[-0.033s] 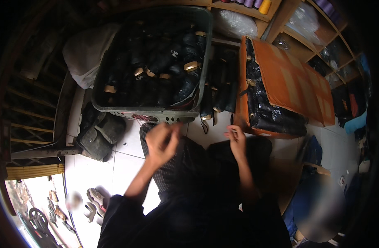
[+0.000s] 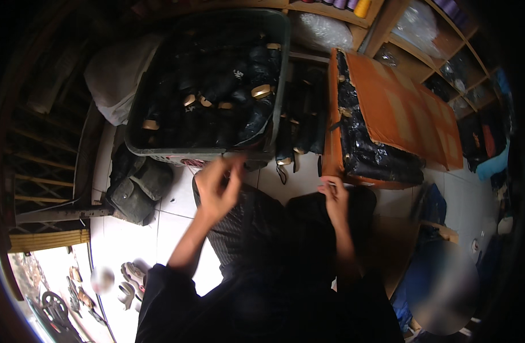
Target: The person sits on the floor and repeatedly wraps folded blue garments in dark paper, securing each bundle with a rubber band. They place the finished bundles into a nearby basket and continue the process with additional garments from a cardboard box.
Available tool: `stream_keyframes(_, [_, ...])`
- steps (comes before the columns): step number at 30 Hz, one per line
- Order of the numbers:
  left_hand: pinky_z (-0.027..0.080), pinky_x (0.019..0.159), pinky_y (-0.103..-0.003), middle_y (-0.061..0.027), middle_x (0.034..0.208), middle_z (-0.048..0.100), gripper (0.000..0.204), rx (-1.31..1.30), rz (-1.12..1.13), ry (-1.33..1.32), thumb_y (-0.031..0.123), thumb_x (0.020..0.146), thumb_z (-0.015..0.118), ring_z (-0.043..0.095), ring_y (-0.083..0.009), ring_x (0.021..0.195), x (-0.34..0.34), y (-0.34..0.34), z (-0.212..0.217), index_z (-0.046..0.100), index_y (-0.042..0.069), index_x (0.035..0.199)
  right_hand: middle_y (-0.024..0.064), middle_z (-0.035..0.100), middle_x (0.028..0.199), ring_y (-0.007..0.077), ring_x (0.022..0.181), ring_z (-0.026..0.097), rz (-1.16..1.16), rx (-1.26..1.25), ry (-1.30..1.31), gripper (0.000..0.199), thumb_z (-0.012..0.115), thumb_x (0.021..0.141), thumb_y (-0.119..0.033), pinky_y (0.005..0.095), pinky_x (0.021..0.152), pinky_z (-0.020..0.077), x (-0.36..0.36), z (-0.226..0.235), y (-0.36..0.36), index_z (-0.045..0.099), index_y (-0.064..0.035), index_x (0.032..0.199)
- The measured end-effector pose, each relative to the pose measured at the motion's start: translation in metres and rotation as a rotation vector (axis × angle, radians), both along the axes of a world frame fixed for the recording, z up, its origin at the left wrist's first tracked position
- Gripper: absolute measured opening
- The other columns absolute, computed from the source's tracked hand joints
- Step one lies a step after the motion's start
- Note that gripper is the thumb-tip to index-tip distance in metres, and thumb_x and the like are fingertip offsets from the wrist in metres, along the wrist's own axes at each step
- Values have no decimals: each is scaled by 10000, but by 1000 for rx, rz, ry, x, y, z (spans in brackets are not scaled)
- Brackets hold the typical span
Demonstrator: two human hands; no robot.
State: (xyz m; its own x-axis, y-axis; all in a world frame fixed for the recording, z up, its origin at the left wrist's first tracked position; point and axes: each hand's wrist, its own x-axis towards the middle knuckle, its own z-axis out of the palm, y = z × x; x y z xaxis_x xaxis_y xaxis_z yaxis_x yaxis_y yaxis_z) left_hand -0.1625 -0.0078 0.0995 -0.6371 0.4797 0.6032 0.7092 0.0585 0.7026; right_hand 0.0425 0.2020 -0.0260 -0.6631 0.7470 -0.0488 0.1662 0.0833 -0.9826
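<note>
My left hand (image 2: 219,187) is raised over my left knee, just in front of the near rim of a big dark plastic crate (image 2: 188,153). Its fingers are bent and smeared by motion, so a grip cannot be made out. Over my right knee, my right hand (image 2: 335,197) hangs with loosely bent fingers apart and nothing visible in them. It is nearest the front corner of an orange-brown cardboard box (image 2: 408,106). Black bundles (image 2: 216,77) with tan bands fill the crate. More dark rolled bundles (image 2: 299,123) lie between crate and box, a small strap loop hanging off one.
Shiny black plastic-wrapped packs (image 2: 379,163) show at the box's open side. A dark grey bag (image 2: 133,194) sits on the white tiles left of my knee. Wooden shelves (image 2: 414,54) with thread cones stand behind. Sandals (image 2: 128,291) lie at lower left, beside a bright doorway.
My left hand has shifted slightly left and up. My right hand has moved a little right and down. The view has tilted slightly; crate and box stay in place.
</note>
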Motion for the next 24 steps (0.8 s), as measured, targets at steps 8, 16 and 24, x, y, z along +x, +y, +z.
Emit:
stream_keyframes(8, [460, 700, -385, -231, 899, 629, 306, -895, -552, -109, 229, 850, 549, 615, -247, 809, -247, 49, -100, 599, -15, 1028, 98, 641, 984, 137, 848, 631, -238, 136, 22, 159, 548, 932, -55, 255, 755, 505, 129, 162, -9, 580, 22, 1067])
stream_keyframes(16, [417, 889, -389, -219, 1129, 583, 417, -1002, -502, 223, 254, 918, 458, 553, -341, 1011, -318, 57, -130, 530, -39, 1205, 139, 661, 843, 260, 769, 648, -700, 571, -537, 92, 564, 878, -29, 325, 679, 488, 271, 168, 31, 629, -17, 942])
stream_keyframes(24, [305, 1011, -293, -72, 1163, 535, 411, -746, -555, -160, 341, 948, 438, 477, -187, 1108, -260, 33, -42, 567, 39, 1196, 138, 606, 1077, 411, 1003, 552, -944, 925, -1060, 259, 597, 831, -58, 449, 837, 491, 420, 156, 147, 596, -94, 1087])
